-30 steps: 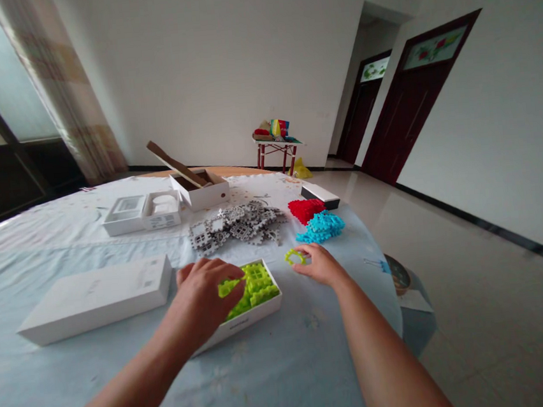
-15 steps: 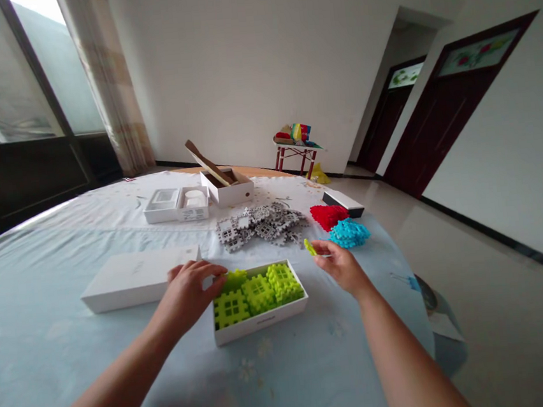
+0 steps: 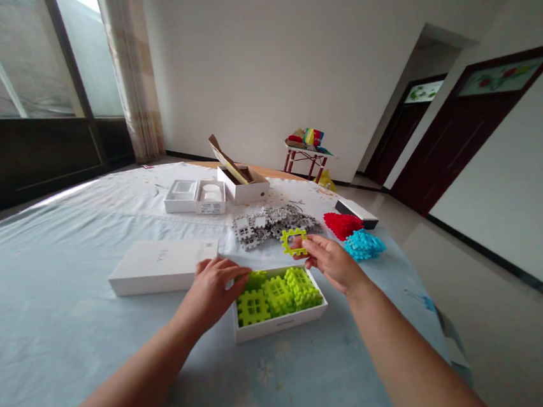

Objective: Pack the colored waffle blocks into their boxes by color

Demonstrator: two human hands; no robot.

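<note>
A small white box [image 3: 283, 323] full of lime-green interlocking tiles [image 3: 277, 292] sits on the table in front of me. My left hand [image 3: 215, 287] rests on the box's left rim, fingertips touching the green tiles. My right hand [image 3: 331, 263] hovers over the box's far right corner and pinches one lime-green tile [image 3: 294, 241] upright between thumb and fingers. Behind it lie a pile of grey tiles [image 3: 273, 224], a red pile [image 3: 344, 223] and a blue pile [image 3: 364, 244].
A long flat white box [image 3: 163, 273] lies left of my left hand. Further back stand open white boxes [image 3: 196, 196] and a box with a raised brown lid [image 3: 243, 184]. A black-and-white box [image 3: 357, 212] sits near the table's right edge [image 3: 416, 279].
My right hand lifted the green tile off the table and brought it leftward over the box. My left hand stayed at the box's left side. My view swung, shifting the scene.
</note>
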